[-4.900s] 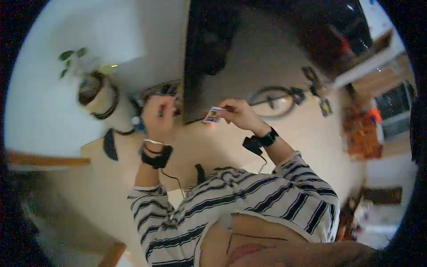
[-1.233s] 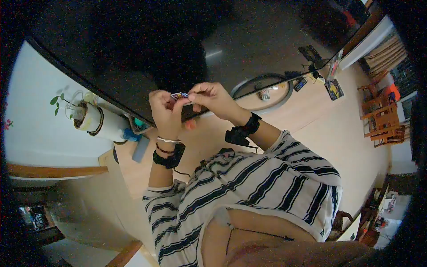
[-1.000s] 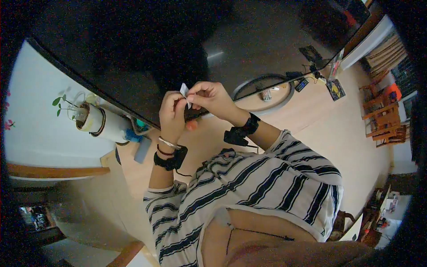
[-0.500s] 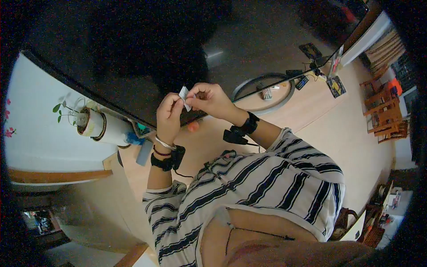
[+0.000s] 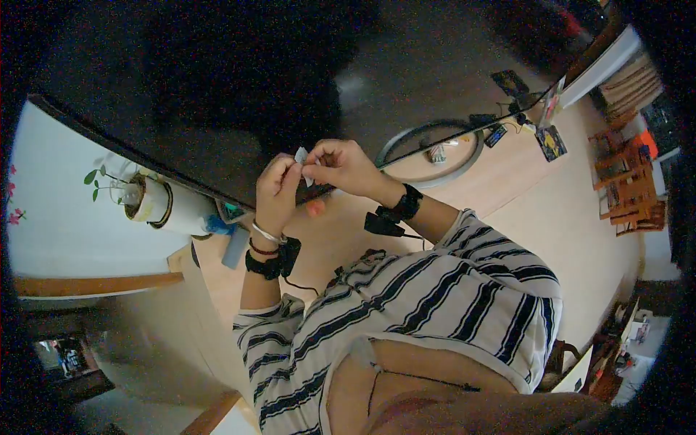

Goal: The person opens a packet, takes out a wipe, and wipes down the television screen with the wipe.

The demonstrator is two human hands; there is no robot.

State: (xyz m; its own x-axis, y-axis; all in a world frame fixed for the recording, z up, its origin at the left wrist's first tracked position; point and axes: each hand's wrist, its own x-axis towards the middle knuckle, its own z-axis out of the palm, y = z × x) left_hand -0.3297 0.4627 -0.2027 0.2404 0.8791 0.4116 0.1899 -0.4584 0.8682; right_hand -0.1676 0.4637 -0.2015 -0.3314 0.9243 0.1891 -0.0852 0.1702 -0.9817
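A small white piece [image 5: 301, 154], perhaps paper or a packet, is pinched between both hands in front of a large dark screen [image 5: 239, 87]. My left hand [image 5: 277, 181] is closed, its thumb and fingertips on the piece's left side. From the right, my right hand [image 5: 339, 165] grips it too, with thumb and index finger pressed together and the other fingers curled. The fingertips cover most of the piece, so its exact kind cannot be made out.
Below the screen's edge lies a small orange object [image 5: 316, 208] on the wooden surface. A grey ring-shaped rim [image 5: 473, 161] with small items inside is to the right. A plant in a white pot [image 5: 185, 209] stands left. Wooden chairs [image 5: 629, 181] are far right.
Both hands stay close together on the white piece, which has tilted slightly and shows less between the fingers. The view has shifted a little.
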